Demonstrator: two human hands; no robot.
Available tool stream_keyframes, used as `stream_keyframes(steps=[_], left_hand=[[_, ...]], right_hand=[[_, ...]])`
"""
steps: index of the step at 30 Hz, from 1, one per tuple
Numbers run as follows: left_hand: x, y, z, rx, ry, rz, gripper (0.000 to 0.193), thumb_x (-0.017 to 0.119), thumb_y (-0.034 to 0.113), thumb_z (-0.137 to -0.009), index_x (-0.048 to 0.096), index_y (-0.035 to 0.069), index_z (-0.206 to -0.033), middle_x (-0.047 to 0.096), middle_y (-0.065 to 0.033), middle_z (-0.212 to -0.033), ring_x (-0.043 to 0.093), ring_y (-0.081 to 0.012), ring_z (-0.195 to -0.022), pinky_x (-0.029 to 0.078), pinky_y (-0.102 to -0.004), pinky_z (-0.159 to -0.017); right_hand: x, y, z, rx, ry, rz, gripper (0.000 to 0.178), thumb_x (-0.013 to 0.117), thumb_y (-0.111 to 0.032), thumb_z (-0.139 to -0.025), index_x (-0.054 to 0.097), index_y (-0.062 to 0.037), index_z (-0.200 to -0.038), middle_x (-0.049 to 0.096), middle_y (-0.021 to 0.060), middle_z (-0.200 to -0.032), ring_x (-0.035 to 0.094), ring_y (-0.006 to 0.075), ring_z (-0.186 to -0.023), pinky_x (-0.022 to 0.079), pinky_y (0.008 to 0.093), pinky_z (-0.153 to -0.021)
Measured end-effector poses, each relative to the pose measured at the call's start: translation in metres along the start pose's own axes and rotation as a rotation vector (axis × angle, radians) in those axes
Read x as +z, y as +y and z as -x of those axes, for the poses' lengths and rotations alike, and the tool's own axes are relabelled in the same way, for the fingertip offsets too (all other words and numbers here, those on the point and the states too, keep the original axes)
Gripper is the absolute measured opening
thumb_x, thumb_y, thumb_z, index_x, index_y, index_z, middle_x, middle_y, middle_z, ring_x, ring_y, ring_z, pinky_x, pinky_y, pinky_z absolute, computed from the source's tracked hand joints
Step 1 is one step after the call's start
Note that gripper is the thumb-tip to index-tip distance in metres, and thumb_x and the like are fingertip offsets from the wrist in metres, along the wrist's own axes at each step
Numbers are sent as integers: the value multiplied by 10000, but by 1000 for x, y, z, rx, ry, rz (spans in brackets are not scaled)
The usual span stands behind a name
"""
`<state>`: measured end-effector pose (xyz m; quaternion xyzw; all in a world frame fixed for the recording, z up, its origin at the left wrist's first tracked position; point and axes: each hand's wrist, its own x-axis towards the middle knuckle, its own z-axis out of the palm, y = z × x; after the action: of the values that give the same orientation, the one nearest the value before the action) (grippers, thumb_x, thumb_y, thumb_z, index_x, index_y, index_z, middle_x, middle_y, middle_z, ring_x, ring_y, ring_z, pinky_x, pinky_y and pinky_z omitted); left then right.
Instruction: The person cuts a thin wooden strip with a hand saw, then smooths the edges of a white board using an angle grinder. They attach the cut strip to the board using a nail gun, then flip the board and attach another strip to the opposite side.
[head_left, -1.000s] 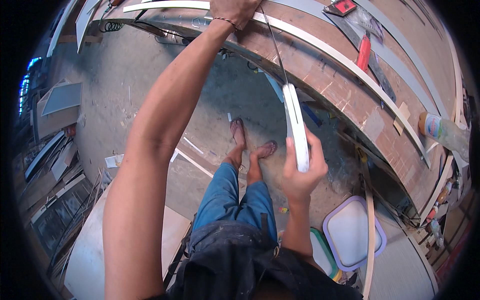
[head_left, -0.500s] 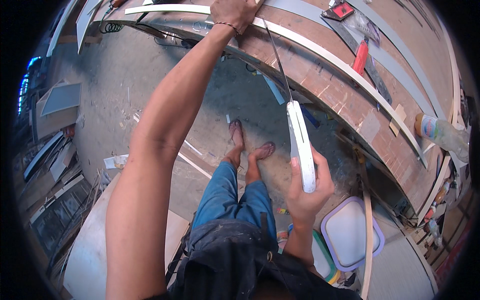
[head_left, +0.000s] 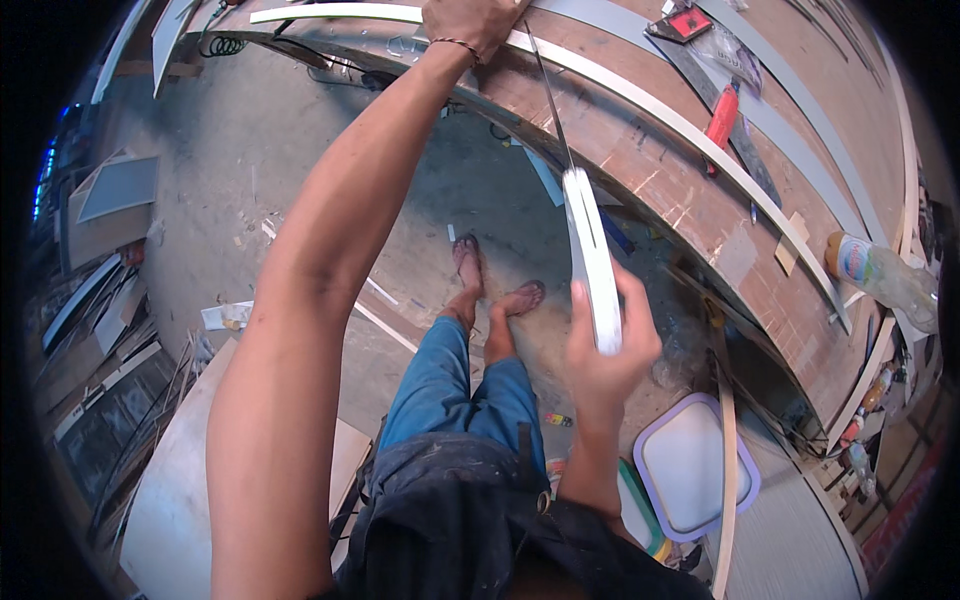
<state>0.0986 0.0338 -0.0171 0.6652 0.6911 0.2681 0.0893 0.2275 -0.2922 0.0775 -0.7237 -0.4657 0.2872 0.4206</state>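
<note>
My right hand (head_left: 612, 335) is closed round the white handle of a hand saw (head_left: 598, 262). The saw's thin dark blade, seen nearly edge-on, runs away from me to a long white strip (head_left: 640, 98) lying along the workbench. At the far edge of the view, my left hand (head_left: 468, 22) grips this strip just left of the blade and holds it down on the bench. The fingertips of that hand are partly hidden. Whether the blade has cut into the strip cannot be made out.
On the workbench (head_left: 690, 205) lie a red-handled tool (head_left: 722, 115), grey strips (head_left: 800, 135), a small wood offcut (head_left: 791, 245) and a plastic bottle (head_left: 885, 275). Below it are a purple-rimmed lid (head_left: 655, 430) and an upright wooden strip (head_left: 728, 480). Board scraps (head_left: 115, 195) are piled at the left.
My right hand and the saw have moved a little forward, toward the bench. My left hand stays in place on the white strip.
</note>
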Motion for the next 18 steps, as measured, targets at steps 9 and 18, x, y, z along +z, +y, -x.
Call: stream_keyframes(steps=[9,18], left_hand=[[0,2,1,0,0,-30,295,535,305,-856,665,52,-936,688,-248,-875,671,-423,-841,526,-506,-779],[7,-3,0,16,40,1,313,521,312,-862,657,38,-930,685,-252,-857,671,-425,-826,527,-508,-772]], right_hand=[[-1,-2,-3,11,1,-7,350,687,-14,-841,617,49,-1178,719,169,-901,715,179,-813,544,281,-711],[1,-11,0,31,6,-24,334,677,-17,-850,616,48,-1172,718,180,-903,712,177,-801,543,283,-705]])
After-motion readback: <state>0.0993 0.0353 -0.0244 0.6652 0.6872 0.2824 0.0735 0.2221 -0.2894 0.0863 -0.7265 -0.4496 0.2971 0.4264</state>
